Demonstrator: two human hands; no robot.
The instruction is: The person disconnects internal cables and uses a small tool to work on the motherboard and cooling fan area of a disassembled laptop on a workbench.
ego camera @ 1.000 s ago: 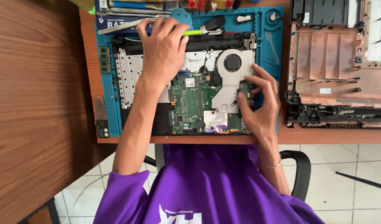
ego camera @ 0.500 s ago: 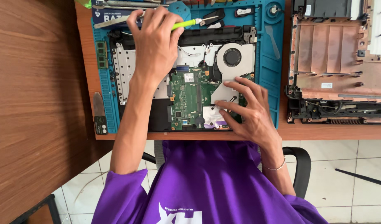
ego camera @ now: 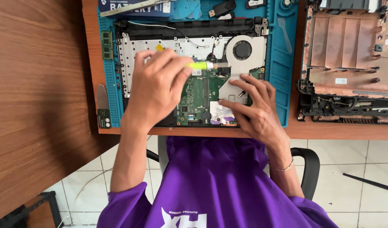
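My left hand [ego camera: 158,86] is closed around a screwdriver [ego camera: 201,65] with a yellow-green handle, so that grip is full; only the handle's end and the metal collar show past my fingers. The tool lies nearly level, its long axis running left to right across the open laptop [ego camera: 189,76], tip pointing right toward the grey fan [ego camera: 243,50] and the metal plate below it. The tip itself is blurred and I cannot tell whether it sits on a screw. My right hand [ego camera: 253,107] holds nothing: its fingers are spread flat on the plate and the lower edge of the green board [ego camera: 198,90], pressing rather than pinching. So the plate lies to the right of the tool's tip, and just above my right fingertips; the right hand is the nearer one, touching it, while the left reaches it only through the tool. The laptop rests on a blue mat [ego camera: 282,63] on the table [ego camera: 88,46], and a separate bottom cover [ego camera: 350,59] lies well apart on the right.
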